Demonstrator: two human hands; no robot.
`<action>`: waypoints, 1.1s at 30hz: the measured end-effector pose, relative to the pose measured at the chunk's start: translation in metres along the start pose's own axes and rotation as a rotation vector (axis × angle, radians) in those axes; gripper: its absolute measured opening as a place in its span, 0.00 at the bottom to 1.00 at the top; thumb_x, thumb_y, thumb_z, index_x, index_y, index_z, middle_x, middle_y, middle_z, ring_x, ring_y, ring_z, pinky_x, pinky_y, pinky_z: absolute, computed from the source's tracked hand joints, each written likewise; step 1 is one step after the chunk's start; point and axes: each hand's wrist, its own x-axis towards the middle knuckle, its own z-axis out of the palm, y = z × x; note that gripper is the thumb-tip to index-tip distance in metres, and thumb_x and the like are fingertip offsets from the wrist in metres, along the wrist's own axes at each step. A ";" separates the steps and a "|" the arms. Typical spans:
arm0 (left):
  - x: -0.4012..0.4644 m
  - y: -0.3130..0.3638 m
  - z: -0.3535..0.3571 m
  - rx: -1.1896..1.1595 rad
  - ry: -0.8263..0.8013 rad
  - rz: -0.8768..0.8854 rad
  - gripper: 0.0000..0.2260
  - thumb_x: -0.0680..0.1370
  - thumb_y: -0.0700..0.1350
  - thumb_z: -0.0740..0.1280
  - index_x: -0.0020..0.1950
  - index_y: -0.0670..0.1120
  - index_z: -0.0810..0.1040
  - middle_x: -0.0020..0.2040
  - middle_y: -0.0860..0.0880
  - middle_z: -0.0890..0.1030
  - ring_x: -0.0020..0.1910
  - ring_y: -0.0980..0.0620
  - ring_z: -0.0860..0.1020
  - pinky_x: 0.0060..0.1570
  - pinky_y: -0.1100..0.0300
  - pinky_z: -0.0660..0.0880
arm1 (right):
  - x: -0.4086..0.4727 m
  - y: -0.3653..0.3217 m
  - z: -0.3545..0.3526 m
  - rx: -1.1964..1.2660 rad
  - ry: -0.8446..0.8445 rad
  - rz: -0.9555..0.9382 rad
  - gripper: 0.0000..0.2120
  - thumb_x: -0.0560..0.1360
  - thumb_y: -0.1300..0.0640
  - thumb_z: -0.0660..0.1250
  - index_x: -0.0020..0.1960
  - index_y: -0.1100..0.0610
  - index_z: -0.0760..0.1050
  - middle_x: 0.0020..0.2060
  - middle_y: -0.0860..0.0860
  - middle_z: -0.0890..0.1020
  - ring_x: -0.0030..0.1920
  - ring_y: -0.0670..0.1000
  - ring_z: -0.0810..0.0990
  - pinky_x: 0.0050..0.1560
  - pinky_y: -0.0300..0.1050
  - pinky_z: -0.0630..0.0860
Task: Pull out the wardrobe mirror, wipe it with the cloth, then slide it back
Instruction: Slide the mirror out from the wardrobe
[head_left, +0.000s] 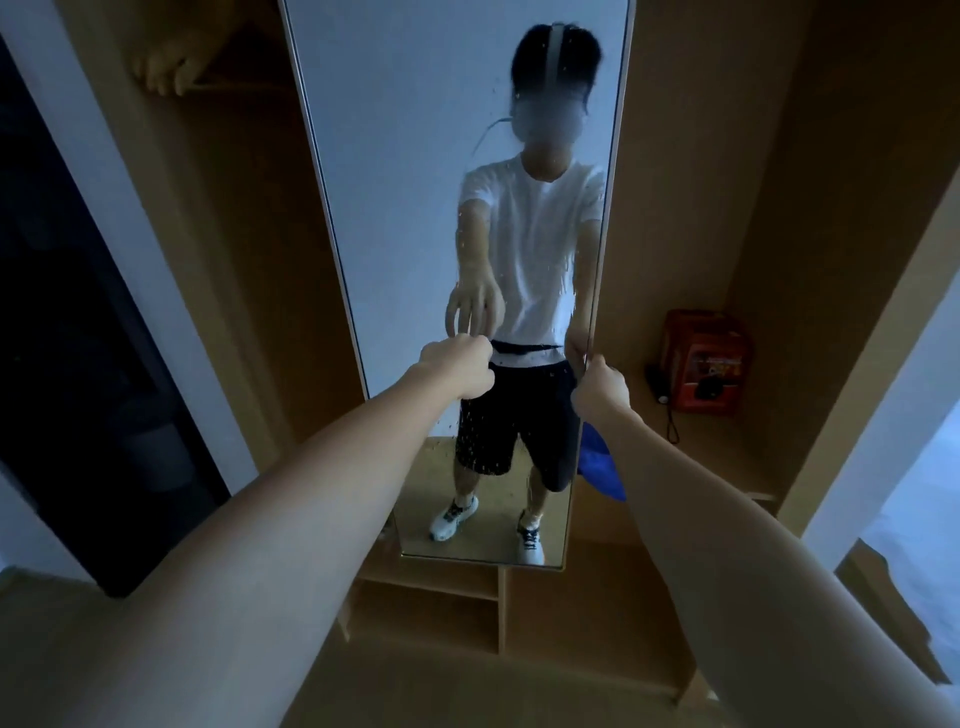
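The tall wardrobe mirror (415, 156) stands out of the wooden wardrobe (691, 208), facing me and reflecting a person in a white shirt and dark shorts. Specks and droplets dot the glass, thickest around its middle. My left hand (460, 371) touches the glass at mid-height with its fingertips; the reflection shows the fingers spread. My right hand (600, 387) grips the mirror's right edge. A blue cloth (600, 465) hangs just right of that edge, under my right forearm; I cannot tell what holds it.
A red box (706, 358) and a small black object with a cord (660, 384) sit on the wardrobe shelf to the right. Low open shelves (431, 597) lie beneath the mirror. A plush paw (161, 67) shows at the upper left, beside a dark doorway (67, 338).
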 end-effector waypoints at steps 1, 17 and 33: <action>-0.001 0.000 -0.001 0.000 0.007 0.008 0.06 0.78 0.38 0.57 0.41 0.43 0.68 0.37 0.47 0.69 0.32 0.47 0.66 0.32 0.57 0.60 | -0.001 -0.001 -0.002 -0.006 -0.024 0.001 0.19 0.76 0.68 0.59 0.67 0.62 0.64 0.58 0.62 0.75 0.52 0.59 0.76 0.47 0.52 0.76; -0.024 -0.055 -0.024 -0.006 0.034 0.116 0.06 0.77 0.38 0.60 0.49 0.43 0.75 0.48 0.44 0.77 0.40 0.45 0.76 0.37 0.53 0.71 | -0.043 -0.062 0.021 -0.031 0.193 -0.021 0.38 0.74 0.67 0.60 0.79 0.52 0.48 0.71 0.59 0.65 0.62 0.60 0.73 0.54 0.54 0.77; -0.003 -0.096 -0.045 0.009 0.355 0.222 0.22 0.78 0.42 0.65 0.73 0.43 0.69 0.70 0.46 0.68 0.66 0.43 0.70 0.54 0.50 0.74 | -0.044 -0.131 0.028 -0.444 0.420 -0.386 0.32 0.74 0.65 0.65 0.75 0.57 0.60 0.76 0.56 0.55 0.74 0.59 0.59 0.66 0.50 0.66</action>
